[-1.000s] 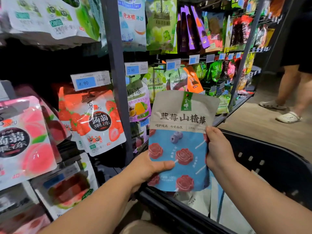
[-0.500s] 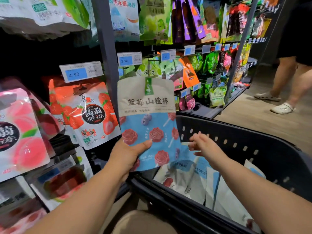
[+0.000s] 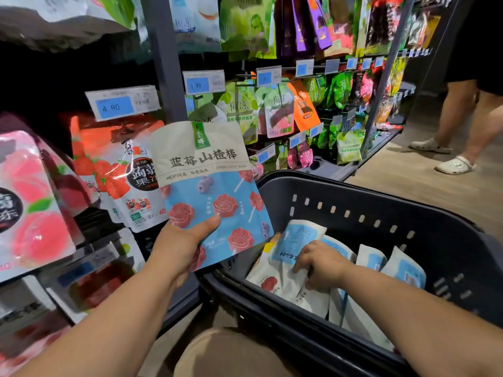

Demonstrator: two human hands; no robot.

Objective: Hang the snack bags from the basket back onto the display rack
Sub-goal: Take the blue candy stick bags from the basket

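In front of the display rack [image 3: 163, 77], at about eleven o'clock from the basket [image 3: 381, 210], the left hand [image 3: 179, 246] holds one snack bag [image 3: 209, 186] upright by its lower left corner; the thumb lies across the blue front and the fingers are hidden behind it; the printed front faces the camera, and the bag's bottom edge hangs just above the basket's near rim; the right hand [image 3: 322, 263] is down inside the basket, at five o'clock from that bag, its fingers curled narrow round the edge of a second bag [image 3: 295, 238], which lies label side up on the pile; counted: two hands, one bag in the air, one dark basket, and at least four bags inside it, overlapping so that the full number cannot be told; at nine o'clock a strawberry pouch [image 3: 128, 180] and a peach pouch [image 3: 30, 208] hang on the rack, below a price tag [image 3: 119, 104] reading 4.90; at two o'clock another person's legs [image 3: 462, 118] stand on the floor.
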